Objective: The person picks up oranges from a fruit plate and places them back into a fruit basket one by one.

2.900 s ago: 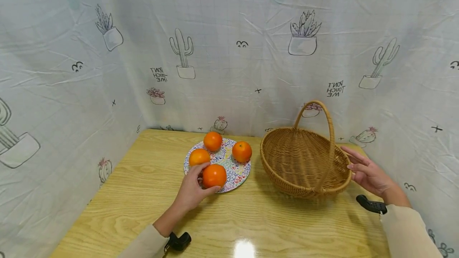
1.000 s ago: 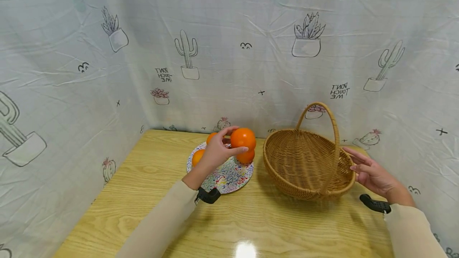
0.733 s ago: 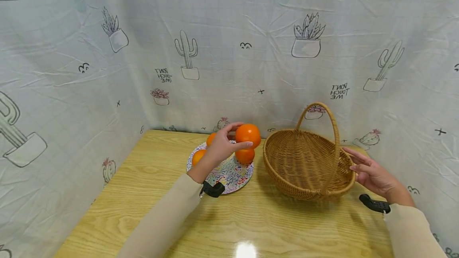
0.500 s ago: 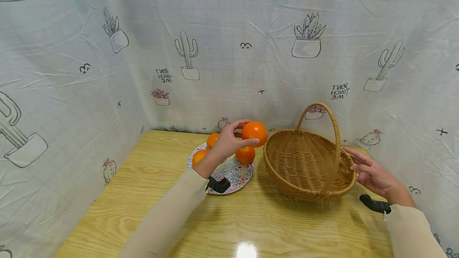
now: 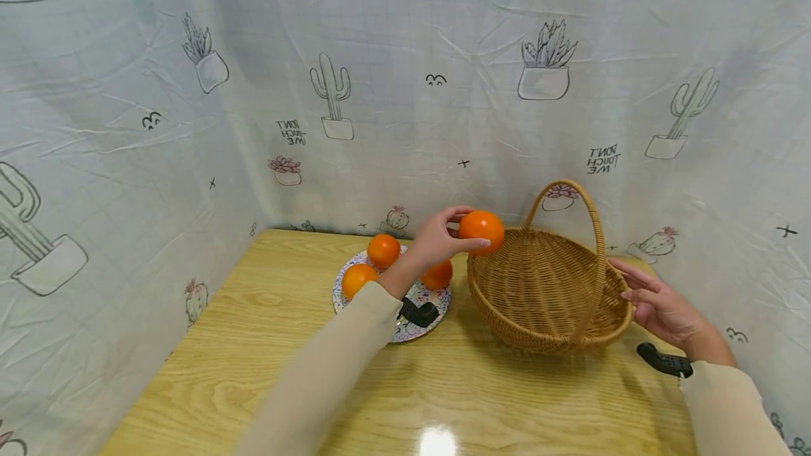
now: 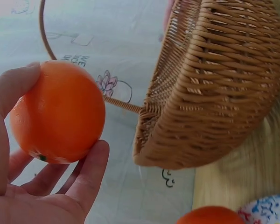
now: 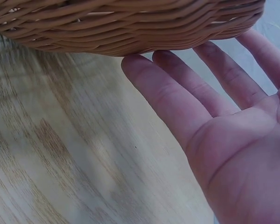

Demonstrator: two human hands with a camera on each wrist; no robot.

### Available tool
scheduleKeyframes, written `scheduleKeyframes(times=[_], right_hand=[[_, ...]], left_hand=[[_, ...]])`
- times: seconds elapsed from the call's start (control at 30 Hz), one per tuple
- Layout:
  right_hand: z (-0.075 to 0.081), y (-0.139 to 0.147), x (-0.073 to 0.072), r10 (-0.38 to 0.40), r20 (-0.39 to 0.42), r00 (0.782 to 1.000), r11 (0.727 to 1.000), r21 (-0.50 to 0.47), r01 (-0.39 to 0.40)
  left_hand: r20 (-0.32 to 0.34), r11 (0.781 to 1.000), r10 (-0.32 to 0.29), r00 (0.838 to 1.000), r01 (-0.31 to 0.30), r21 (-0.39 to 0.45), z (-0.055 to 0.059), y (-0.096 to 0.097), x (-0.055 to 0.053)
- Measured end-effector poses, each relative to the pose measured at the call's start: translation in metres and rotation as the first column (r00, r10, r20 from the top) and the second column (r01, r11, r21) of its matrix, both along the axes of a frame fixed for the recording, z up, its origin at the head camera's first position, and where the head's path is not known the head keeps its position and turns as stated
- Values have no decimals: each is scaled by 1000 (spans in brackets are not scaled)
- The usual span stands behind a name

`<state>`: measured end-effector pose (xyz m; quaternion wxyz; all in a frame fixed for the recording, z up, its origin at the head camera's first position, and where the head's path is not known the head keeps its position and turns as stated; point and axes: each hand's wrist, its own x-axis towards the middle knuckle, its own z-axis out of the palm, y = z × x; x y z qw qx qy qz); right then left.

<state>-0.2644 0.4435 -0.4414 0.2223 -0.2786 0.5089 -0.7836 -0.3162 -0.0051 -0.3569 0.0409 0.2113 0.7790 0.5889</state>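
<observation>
Table [image 5: 241, 336] below, left wrist reveals orange's [image 6: 60, 112] green spot [image 6: 43, 157].

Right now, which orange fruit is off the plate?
The fruit in the left hand, held up near the basket; the other three rest on the plate.

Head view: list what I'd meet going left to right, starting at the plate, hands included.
Patterned plate → left hand → held orange → wicker basket → right hand.

Pale creased hangings [image 5: 386, 34] behind and both sides, potted-cactus prints [image 5: 331, 93]. Wood-grain bench [image 5: 266, 315]; bright glare [image 5: 437, 440] nearside.
</observation>
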Motion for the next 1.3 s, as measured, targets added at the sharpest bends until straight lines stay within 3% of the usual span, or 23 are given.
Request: scheduleKeyframes(times=[0.53,0.97,1.3], right_hand=[[-3,5,1,13,15,1000,1000,-15,-13],[1,11,2,44,60,997,999,-1,-44],[1,11,0,41,64,997,999,33,-44]], left_hand=[[33,999,-35,999,35,5,6,57,-14],[100,999,-52,994,51,6,-4,104,-21],[103,989,-17,995,32,-144,-18,122,-23]])
